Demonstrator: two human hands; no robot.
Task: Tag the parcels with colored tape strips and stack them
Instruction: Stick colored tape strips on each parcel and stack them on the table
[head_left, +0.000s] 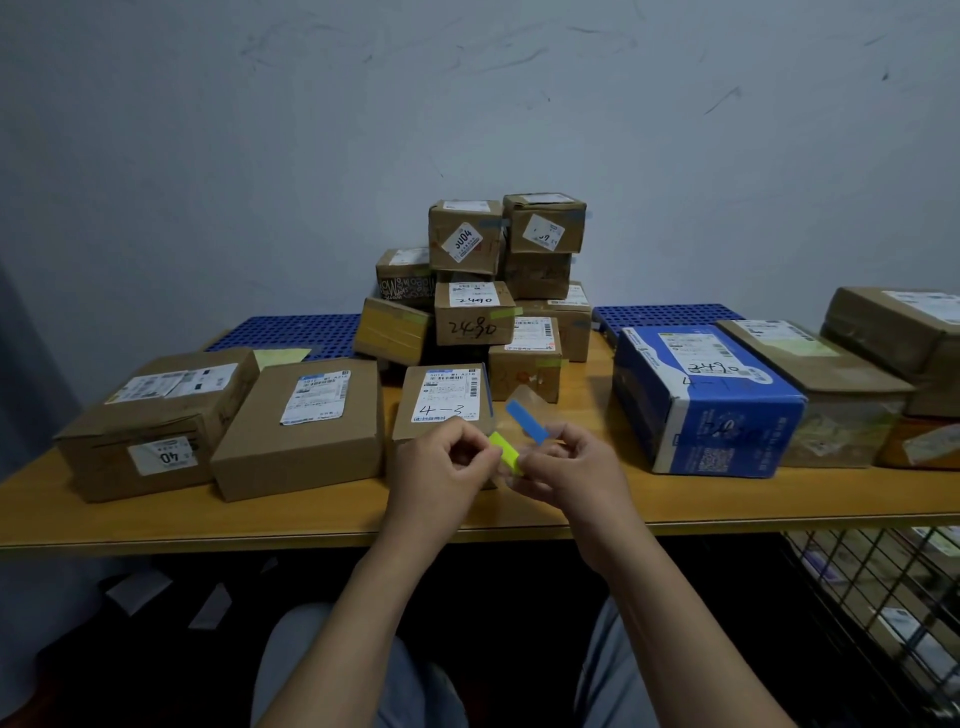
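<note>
my left hand (441, 462) is curled, thumb and forefinger pinching the left end of the yellow-green tape strip (505, 451). my right hand (566, 467) is curled too, pinching the low end of the blue tape strip (525, 420), which sticks up and to the left. the far end of the yellow-green tape strip meets my right fingertips. both strips are up off the wooden table (311, 519), just in front of the small parcel marked 4-3 (441, 400). parcel stack (475, 317) behind it by the wall, blue box (701, 395) to the right.
</note>
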